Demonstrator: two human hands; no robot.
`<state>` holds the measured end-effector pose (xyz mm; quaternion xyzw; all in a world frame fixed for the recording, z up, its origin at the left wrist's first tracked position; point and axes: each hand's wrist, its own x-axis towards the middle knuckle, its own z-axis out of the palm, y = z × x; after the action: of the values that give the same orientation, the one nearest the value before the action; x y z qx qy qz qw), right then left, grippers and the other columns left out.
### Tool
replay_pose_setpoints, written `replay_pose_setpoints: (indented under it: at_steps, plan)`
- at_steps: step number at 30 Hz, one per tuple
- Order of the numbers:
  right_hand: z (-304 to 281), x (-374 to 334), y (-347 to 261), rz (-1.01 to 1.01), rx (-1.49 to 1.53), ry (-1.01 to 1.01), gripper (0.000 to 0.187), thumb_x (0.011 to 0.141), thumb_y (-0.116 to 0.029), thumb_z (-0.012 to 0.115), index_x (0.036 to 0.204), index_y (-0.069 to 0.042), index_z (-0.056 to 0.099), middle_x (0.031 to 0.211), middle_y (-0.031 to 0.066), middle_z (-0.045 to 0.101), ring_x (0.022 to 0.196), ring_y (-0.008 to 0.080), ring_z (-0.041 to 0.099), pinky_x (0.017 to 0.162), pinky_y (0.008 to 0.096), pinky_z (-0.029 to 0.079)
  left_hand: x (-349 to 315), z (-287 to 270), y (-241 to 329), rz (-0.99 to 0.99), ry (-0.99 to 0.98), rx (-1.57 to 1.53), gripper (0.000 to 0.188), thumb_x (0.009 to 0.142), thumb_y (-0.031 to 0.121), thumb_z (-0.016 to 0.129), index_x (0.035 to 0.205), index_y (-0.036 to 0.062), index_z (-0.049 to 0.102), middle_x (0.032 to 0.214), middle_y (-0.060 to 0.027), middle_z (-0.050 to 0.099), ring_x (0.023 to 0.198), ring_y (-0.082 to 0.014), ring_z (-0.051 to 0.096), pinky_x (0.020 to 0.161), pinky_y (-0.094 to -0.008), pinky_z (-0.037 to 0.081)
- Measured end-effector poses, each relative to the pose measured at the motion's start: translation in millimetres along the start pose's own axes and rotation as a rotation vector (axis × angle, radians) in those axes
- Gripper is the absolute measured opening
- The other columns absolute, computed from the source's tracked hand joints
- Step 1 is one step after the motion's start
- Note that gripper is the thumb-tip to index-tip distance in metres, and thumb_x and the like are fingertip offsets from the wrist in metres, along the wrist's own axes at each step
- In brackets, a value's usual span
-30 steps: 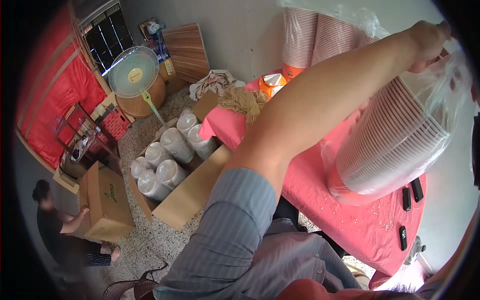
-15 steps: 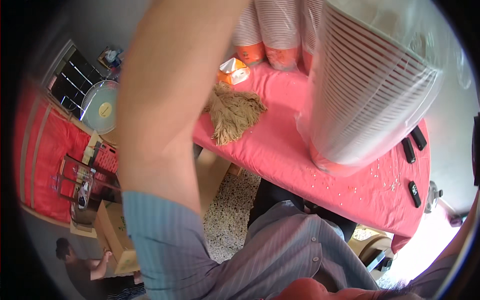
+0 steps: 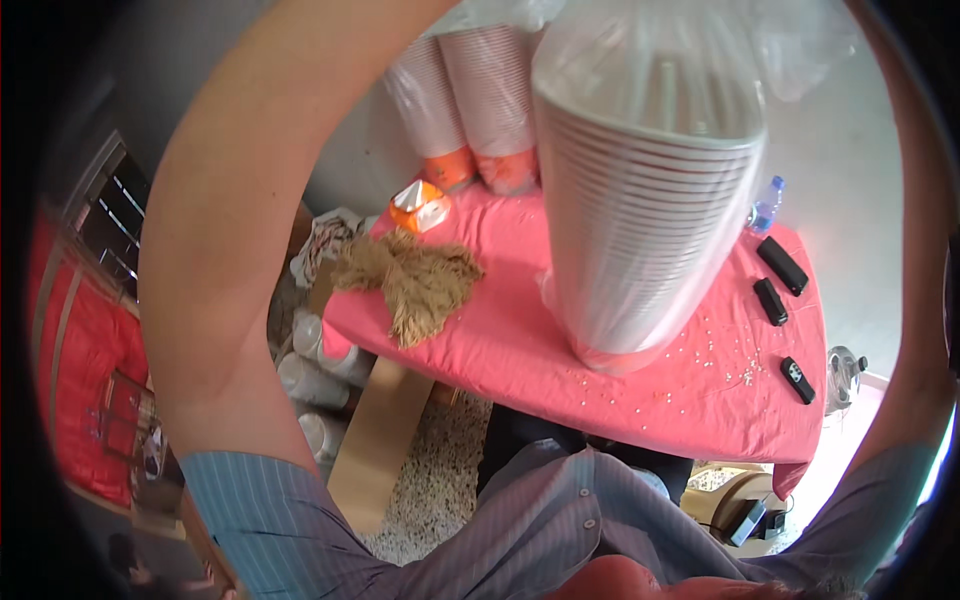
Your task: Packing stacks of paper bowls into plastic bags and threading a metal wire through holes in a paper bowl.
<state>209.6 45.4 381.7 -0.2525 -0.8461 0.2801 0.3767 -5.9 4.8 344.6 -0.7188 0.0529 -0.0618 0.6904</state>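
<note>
A tall stack of paper cups in a clear plastic bag stands close in front of me over the pink-covered table. Its wide rims face up and an orange band shows at the bottom. Both my arms reach up, one on each side of the stack, and leave the picture at the top. My left hand and my right hand are beyond the upper edge, so whether they touch the bag cannot be seen. More bagged cup stacks with orange bases stand behind, at the far left of the table.
A brown string mop head and an orange-and-white packet lie on the left. Several black handheld devices and a plastic bottle are on the right, with small white bits scattered nearby. Cardboard stands below the table's left edge.
The bagged cup stack has shifted left and looks more upright. My left arm has swung left, and more of my right arm has come into view. The whole view has shifted slightly.
</note>
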Motion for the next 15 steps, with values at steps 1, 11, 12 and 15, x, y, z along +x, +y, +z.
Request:
replay_pose_setpoints:
  at_steps: [1, 11, 12, 15]
  plan:
    - [-1.2, -1.2, -5.2, -0.010, -0.078, -0.008, 0.040, 0.093, -0.004, 0.061, 0.131, 0.004, 0.067, 0.117, 0.0096, 0.075, 0.103, 0.0209, 0.071, 0.096, 0.0369, 0.057, 9.5, -22.1, -3.4, -0.096, -0.400, -0.185, 0.013, 0.093, 0.019, 0.064, 0.102, 0.0202, 0.074, 0.110, 0.0034, 0.072, 0.116, -0.0181, 0.065, 0.101, -0.0422, 0.053]
    - [7.2, -11.8, -28.5, -0.010, -0.401, -0.004, 0.028, 0.091, -0.006, 0.069, 0.117, 0.002, 0.074, 0.098, 0.0054, 0.072, 0.092, 0.0170, 0.065, 0.082, 0.0334, 0.055, 18.5, 1.5, 2.9, -0.174, -0.399, -0.028, 0.023, 0.088, 0.012, 0.067, 0.099, 0.0047, 0.085, 0.118, -0.0155, 0.079, 0.115, -0.0283, 0.073, 0.103, -0.0417, 0.055]
    - [7.9, -12.3, -32.2, -0.021, -0.460, -0.041, 0.029, 0.091, -0.006, 0.069, 0.118, 0.002, 0.075, 0.099, 0.0058, 0.073, 0.093, 0.0168, 0.066, 0.082, 0.0332, 0.055, 18.3, 1.0, 4.0, -0.178, -0.441, -0.034, 0.023, 0.087, 0.012, 0.067, 0.098, 0.0043, 0.085, 0.118, -0.0160, 0.079, 0.116, -0.0290, 0.073, 0.105, -0.0432, 0.053]
    - [9.4, -15.1, -40.8, -0.019, -0.557, 0.025, 0.032, 0.090, -0.007, 0.070, 0.121, 0.000, 0.076, 0.103, 0.0067, 0.075, 0.097, 0.0168, 0.066, 0.087, 0.0335, 0.055, 19.8, -6.2, 4.7, -0.149, -0.365, 0.066, 0.023, 0.088, 0.014, 0.068, 0.100, 0.0039, 0.085, 0.118, -0.0148, 0.080, 0.121, -0.0289, 0.071, 0.111, -0.0468, 0.049]
